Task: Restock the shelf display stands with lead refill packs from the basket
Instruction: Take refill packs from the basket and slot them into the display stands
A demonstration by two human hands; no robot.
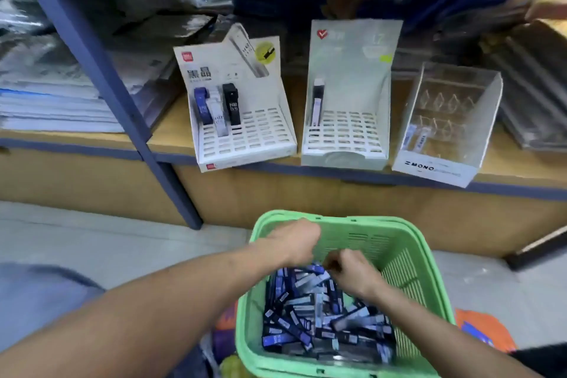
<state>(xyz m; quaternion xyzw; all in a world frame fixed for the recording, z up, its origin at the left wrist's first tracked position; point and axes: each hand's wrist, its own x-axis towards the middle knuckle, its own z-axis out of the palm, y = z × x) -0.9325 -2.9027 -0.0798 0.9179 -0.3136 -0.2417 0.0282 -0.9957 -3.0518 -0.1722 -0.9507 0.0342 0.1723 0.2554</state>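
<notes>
Both your hands are down in the green basket [411, 270], which sits on the floor below the shelf [171, 135]; its bottom is heaped with lead refill packs [310, 313], mostly dark blue, black and pale grey, lying in every direction. Your left hand [296, 242] hangs over the far left corner of the basket, its fingers curled under the palm; you cannot tell from here whether they hold a pack. Your right hand [352, 270] rests on top of the heap near the middle, fingers bent inward and bunched at the tips, seemingly pinching at a pack, though the contact is hidden beneath the knuckles.

On the shelf stand 3 display stands in a row. The left stand [245, 135], white with a slotted tray and a red logo, holds 3 upright packs at its back left: 1 blue [202, 106], 1 pale [216, 113], 1 black [231, 104] marked HB 0.5. The middle stand [345, 135], also white with a slotted tray, holds upright packs [317, 104] at its back left corner. The right stand [441, 138] is clear plastic, marked MONO on its front, with 2 pale packs [415, 136] lying at its left side. A stack of papers [52, 107] lies on the shelf to the far left.
</notes>
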